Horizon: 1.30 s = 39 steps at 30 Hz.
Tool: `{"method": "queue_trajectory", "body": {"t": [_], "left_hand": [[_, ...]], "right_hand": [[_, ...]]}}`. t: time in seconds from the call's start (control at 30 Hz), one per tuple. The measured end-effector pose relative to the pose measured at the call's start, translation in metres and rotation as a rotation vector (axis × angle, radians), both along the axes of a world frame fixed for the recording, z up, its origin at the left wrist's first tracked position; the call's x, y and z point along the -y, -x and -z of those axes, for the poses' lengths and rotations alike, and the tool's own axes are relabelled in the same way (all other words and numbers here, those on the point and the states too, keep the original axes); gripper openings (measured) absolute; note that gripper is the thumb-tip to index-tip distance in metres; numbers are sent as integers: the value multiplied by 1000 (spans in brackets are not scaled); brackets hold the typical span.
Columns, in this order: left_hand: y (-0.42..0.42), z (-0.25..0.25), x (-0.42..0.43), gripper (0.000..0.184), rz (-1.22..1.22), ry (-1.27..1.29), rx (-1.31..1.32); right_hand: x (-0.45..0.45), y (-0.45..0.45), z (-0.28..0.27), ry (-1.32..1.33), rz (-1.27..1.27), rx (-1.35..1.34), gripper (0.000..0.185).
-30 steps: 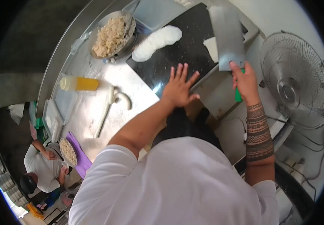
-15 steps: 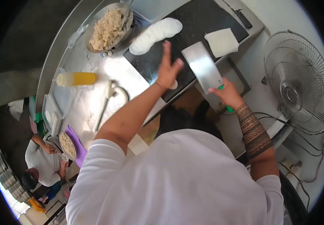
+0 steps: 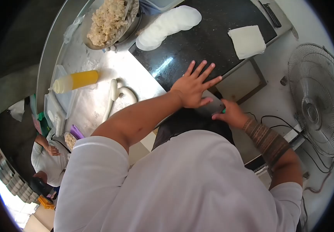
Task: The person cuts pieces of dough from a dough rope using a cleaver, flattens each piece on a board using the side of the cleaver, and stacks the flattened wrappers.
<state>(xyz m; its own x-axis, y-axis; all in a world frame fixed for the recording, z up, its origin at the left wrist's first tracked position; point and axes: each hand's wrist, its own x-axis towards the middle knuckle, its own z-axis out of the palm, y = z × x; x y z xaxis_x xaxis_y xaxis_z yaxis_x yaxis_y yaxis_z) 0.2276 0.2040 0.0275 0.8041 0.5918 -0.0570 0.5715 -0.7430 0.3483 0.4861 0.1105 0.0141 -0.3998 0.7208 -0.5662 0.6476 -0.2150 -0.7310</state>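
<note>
My left hand (image 3: 198, 86) is spread flat, palm down, at the near edge of the black board (image 3: 217, 27); what lies under the palm is hidden. My right hand (image 3: 230, 113) grips a cleaver (image 3: 209, 106) by its green handle. The blade sits low beside the board's near edge, partly covered by my left hand. A row of overlapping thin white dough rounds (image 3: 171, 27) lies across the board's far left part. To the right, a folded white cloth (image 3: 248, 41) rests on the board.
Left of the board are a bowl of pale filling (image 3: 109, 23), a squeeze bottle of yellow liquid (image 3: 76, 81) and a bent dough rope (image 3: 113, 98). A black-handled knife (image 3: 271, 15) lies far right. A fan (image 3: 314, 100) stands right; another person (image 3: 51, 158) is at lower left.
My left hand has come right and down, its fingers spreading. The cleaver has dropped from above the board to its near edge, its blade now mostly hidden. The view has shifted.
</note>
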Motion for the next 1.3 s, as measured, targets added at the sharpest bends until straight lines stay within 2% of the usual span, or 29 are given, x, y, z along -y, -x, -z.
{"method": "queue_trajectory", "body": {"t": [0.1, 0.13, 0.3, 0.33, 0.43, 0.47, 0.5, 0.57, 0.67, 0.77, 0.87, 0.97, 1.03, 1.1, 1.13, 1.2, 1.3], "left_hand": [[6, -2, -30, 88, -28, -89, -54], [8, 1, -37, 86, -46, -149, -59], [19, 8, -86, 86, -35, -381, -9], [20, 9, -97, 87, -23, -390, 46], [21, 20, -94, 88, 47, -305, 144], [22, 18, -75, 91, 88, -291, 26], [23, 14, -50, 93, 117, -236, 9], [13, 13, -29, 93, 191, -189, 71], [-4, 8, -57, 90, 144, -271, 87], [0, 11, -79, 89, 44, -383, 72], [10, 13, -111, 89, 15, -450, 51], [16, 5, -114, 90, 101, -442, 101], [21, 4, -96, 92, 172, -350, 159], [14, 12, -56, 92, 178, -254, -27], [4, 14, -49, 92, 234, -182, 112], [-15, 10, -67, 91, 207, -256, 83], [-24, 10, -93, 90, 135, -383, 64]], "right_hand": [[-42, 10, -30, 30, -15, 25, 64], [-51, 11, -27, -10, -21, -22, 63], [-93, 26, -33, -274, -48, 143, 64], [-94, 31, -36, -307, -57, 183, 64], [-68, 41, -50, -109, 117, 71, 60], [-42, 35, -22, -57, 153, -110, 58], [-15, 34, -9, 4, 182, -97, 60], [13, 39, -27, -235, 160, 29, 63], [-14, 29, -38, -97, 203, 86, 67], [-49, 21, -32, -217, 149, 57, 65], [-94, 28, -40, -279, -4, 271, 64], [-86, 35, -43, -269, 85, 104, 65], [-47, 39, -34, -174, 135, 14, 67], [-9, 33, -7, -116, 175, -64, 68], [-5, 31, -14, -108, 208, -25, 65], [-8, 25, -30, -92, 268, 53, 61], [-49, 11, -35, -170, 204, 105, 61]]}}
